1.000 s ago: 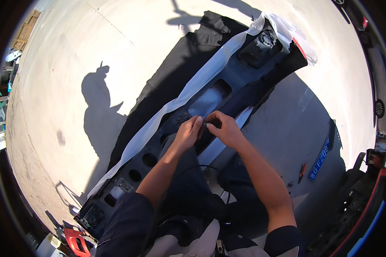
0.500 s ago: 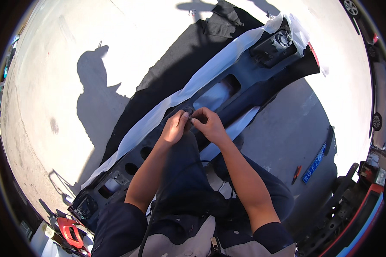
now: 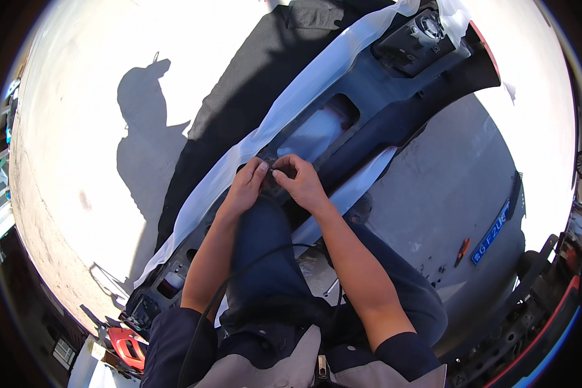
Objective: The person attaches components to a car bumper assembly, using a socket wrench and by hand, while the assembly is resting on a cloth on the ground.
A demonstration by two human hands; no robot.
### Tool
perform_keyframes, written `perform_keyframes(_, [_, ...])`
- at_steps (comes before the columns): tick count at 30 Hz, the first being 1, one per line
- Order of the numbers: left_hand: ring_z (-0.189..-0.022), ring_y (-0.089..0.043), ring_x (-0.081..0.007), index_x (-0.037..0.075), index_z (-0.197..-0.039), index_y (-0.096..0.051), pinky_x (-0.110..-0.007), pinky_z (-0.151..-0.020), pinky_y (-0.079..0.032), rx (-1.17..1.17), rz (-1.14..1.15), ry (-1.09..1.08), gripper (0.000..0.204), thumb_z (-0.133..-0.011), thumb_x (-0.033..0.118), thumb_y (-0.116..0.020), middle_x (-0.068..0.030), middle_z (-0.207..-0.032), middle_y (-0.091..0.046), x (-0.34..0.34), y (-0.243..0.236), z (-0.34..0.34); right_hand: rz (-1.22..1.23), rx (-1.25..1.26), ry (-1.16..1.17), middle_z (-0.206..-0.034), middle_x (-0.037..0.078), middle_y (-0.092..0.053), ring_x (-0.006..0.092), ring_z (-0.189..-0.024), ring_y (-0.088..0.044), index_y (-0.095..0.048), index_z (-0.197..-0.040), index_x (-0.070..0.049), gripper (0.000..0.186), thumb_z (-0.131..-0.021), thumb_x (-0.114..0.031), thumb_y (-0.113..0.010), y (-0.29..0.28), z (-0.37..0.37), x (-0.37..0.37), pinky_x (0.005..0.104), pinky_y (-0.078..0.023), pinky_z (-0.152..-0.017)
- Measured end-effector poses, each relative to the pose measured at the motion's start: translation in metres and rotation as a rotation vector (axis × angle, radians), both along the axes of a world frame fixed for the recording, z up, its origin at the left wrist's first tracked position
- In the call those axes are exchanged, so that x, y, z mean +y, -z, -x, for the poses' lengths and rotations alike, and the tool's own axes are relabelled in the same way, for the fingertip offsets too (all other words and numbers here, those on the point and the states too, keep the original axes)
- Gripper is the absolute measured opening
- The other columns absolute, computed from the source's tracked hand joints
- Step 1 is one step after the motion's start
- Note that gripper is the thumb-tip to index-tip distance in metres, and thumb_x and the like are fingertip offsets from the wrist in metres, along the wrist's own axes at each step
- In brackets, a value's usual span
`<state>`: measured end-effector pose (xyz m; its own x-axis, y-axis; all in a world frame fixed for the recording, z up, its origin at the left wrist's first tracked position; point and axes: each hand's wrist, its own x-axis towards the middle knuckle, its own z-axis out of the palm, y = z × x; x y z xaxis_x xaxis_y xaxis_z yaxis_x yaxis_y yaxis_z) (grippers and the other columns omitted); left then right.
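My left hand (image 3: 244,187) and my right hand (image 3: 301,184) meet above the dark inner side of a car bumper (image 3: 376,107), thumbs and fingertips pinched together. Between them is a tiny dark piece, mostly covered by the fingers; its kind does not show. The bumper lies hollow side up, slanting from lower left to upper right, with a rectangular opening just beyond my hands. A thin white sheet (image 3: 301,87) runs along its far edge. One of my bent knees is right below the hands, close against the bumper.
A black cloth (image 3: 233,97) lies under the bumper's far side. On the shaded ground at right are red-handled pliers (image 3: 462,252) and a blue number plate (image 3: 491,239). A red part (image 3: 127,348) stands at lower left. A black cable (image 3: 265,253) crosses my lap.
The whole view has shifted slightly. Both hands sit a little farther left in the picture, still pinched together, and the fingertips appear slightly farther apart.
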<state>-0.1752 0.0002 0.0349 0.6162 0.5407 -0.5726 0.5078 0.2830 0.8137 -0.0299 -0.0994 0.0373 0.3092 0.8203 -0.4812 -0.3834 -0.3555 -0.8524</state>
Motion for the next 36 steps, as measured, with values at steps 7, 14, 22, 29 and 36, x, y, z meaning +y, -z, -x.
perform_keyframes(7, [-0.074, -0.05, -0.0094, 0.003, -0.102, -0.056, -0.027, -0.062, -0.04, -0.02, -0.032, -0.035, 0.023, -0.103, 0.025, -0.047, -0.0024, -0.082, -0.053, 0.003, 0.006, -0.004, 0.021, -0.013, 0.0, -0.088, 0.009, -0.067, 0.0137, -0.081, -0.064, -0.062, -0.097, 0.004, 0.017, -0.085, -0.008, -0.066, 0.018, 0.001, 0.002, 0.0289, -0.052, -0.074])
perform_keyframes(14, [-0.069, -0.048, -0.0084, 0.003, -0.098, -0.054, -0.025, -0.06, -0.04, -0.055, -0.026, 0.001, 0.018, -0.103, 0.02, -0.047, -0.0007, -0.08, -0.052, 0.002, 0.012, -0.002, -0.022, -0.041, 0.012, -0.087, 0.004, -0.064, 0.009, -0.079, -0.059, -0.061, -0.099, 0.004, 0.015, -0.087, -0.005, -0.064, 0.028, 0.003, 0.004, 0.0258, -0.051, -0.072])
perform_keyframes(22, [-0.057, -0.047, -0.0077, 0.005, -0.084, -0.057, -0.025, -0.051, -0.039, 0.048, -0.055, -0.053, 0.036, -0.105, 0.032, -0.045, -0.0001, -0.068, -0.052, 0.001, 0.015, -0.003, -0.01, -0.058, 0.0, -0.087, 0.006, -0.065, 0.0103, -0.08, -0.06, -0.061, -0.097, 0.003, 0.016, -0.085, -0.007, -0.065, 0.024, 0.003, 0.008, 0.0274, -0.051, -0.076])
perform_keyframes(29, [-0.068, -0.059, -0.0099, 0.003, -0.116, -0.066, -0.025, -0.059, -0.048, 0.058, -0.045, -0.042, 0.029, -0.102, 0.025, -0.052, -0.0044, -0.088, -0.066, 0.003, 0.013, -0.004, -0.027, -0.22, -0.038, -0.092, 0.012, -0.068, 0.017, -0.085, -0.065, -0.063, -0.102, 0.003, 0.019, -0.087, -0.008, -0.066, 0.023, 0.007, 0.004, 0.0308, -0.052, -0.079])
perform_keyframes(36, [-0.077, -0.061, -0.0099, 0.002, -0.117, -0.066, -0.024, -0.067, -0.049, 0.028, 0.05, -0.105, 0.025, -0.099, 0.016, -0.057, -0.0042, -0.093, -0.068, 0.014, 0.028, 0.014, 0.038, 0.019, 0.082, -0.091, 0.01, -0.069, 0.0136, -0.082, -0.064, -0.064, -0.106, 0.005, 0.019, -0.09, -0.005, -0.063, 0.041, -0.001, 0.0, 0.0285, -0.052, -0.075])
